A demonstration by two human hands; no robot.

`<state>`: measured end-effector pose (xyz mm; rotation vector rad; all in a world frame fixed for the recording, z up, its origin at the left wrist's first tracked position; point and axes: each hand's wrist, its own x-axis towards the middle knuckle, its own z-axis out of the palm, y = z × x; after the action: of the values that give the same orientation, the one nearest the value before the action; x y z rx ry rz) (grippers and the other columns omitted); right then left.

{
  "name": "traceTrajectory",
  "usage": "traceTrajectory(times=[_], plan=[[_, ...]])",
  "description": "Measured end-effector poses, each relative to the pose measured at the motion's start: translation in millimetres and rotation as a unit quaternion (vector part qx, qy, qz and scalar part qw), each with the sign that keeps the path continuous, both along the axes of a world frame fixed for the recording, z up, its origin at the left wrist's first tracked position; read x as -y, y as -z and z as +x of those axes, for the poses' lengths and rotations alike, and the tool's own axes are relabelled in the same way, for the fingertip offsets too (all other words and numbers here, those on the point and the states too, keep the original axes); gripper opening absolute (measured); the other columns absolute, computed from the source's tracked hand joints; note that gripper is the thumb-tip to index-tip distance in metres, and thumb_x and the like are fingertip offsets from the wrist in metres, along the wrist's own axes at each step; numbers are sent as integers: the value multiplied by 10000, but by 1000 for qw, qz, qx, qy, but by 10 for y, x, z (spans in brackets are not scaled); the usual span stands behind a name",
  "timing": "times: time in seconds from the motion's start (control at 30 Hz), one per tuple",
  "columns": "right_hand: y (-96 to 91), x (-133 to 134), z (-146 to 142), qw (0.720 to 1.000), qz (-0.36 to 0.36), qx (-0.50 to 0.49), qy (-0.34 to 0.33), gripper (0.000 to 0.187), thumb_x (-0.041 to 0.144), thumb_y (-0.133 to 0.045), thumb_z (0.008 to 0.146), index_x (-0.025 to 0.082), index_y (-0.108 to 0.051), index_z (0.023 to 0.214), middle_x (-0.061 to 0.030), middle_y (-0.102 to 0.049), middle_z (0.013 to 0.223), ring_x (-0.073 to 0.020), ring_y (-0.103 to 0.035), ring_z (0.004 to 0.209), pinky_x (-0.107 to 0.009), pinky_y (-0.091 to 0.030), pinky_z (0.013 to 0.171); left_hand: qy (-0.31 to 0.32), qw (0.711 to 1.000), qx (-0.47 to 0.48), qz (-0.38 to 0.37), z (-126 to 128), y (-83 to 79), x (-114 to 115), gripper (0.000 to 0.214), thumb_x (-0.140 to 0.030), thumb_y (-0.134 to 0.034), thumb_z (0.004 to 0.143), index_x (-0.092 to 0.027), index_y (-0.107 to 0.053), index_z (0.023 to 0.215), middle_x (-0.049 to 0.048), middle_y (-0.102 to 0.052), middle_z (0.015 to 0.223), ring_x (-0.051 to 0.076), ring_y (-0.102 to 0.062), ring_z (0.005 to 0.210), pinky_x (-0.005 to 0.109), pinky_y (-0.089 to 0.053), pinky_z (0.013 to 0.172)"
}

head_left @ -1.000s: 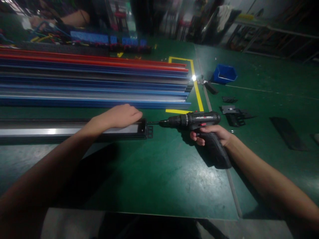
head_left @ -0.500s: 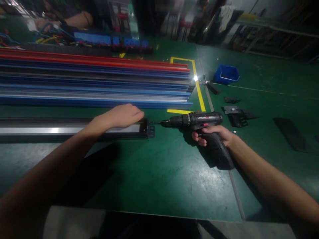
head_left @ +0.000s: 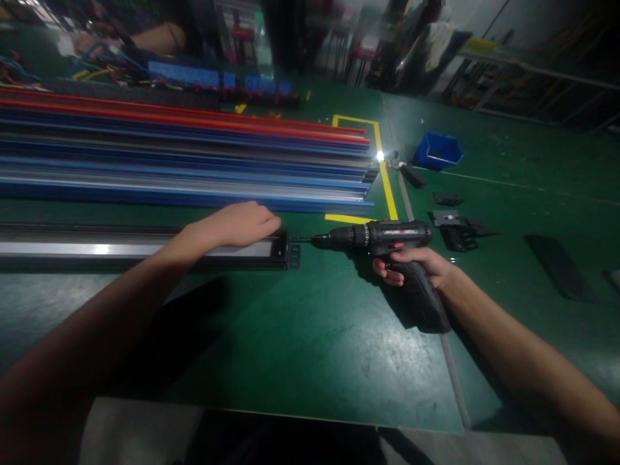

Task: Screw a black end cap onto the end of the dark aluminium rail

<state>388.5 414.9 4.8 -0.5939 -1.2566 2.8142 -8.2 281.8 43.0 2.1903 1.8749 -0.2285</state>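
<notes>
My right hand point(head_left: 411, 265) is wrapped round the grip of a black cordless drill point(head_left: 394, 236), index finger by the trigger. The drill lies level, and its long thin bit point(head_left: 303, 239) points left, its tip at the end of a long black profile point(head_left: 242, 261) with a silvery inner strip. A small slotted black bracket point(head_left: 294, 257) sticks out from that end. My left hand point(head_left: 242, 223) is closed over the profile near its right end, fingers curled over the far edge. Its fingertips are hidden.
Blue and red long profiles point(head_left: 194, 187) lie side by side behind. A blue bin point(head_left: 440, 152), black brackets point(head_left: 448, 219) and a dark flat piece point(head_left: 552, 261) are on the green table point(head_left: 314, 349) at right. A person's arm point(head_left: 159, 39) is at the far left, near wires.
The view has shifted slightly. Both hands, the drill and the profile keep nearly the same positions relative to each other.
</notes>
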Motion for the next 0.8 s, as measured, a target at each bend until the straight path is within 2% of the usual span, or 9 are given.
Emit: traceTrajectory(times=[0.3,0.6,0.8], plan=[[20,-8,1,1000,-7,-7,-2,263,231,-799,910,19,-747,1058,-132,-753,926,-99,-652,643,-213,-572,609,6,1000,7,-9,-10,8,-8,534,-441,-269,1034,-211,-716,855,90,-762,930,221,-644,792,333,-395,705],[-4,12,-13,1000,-4,-7,3,232,219,-798,905,30,-750,1031,-124,-751,922,-94,-633,634,-211,-571,598,-3,1000,18,-7,-17,14,-3,532,-465,-281,1030,-218,-695,806,75,-732,852,211,-612,736,335,-374,672],[5,-6,-11,1000,-4,-6,-4,279,241,-801,905,13,-746,1056,-141,-757,949,-115,-676,670,-226,-591,630,1,1000,10,-10,-11,6,-10,532,-455,-277,1027,-220,-704,814,79,-738,862,215,-617,746,336,-381,682]])
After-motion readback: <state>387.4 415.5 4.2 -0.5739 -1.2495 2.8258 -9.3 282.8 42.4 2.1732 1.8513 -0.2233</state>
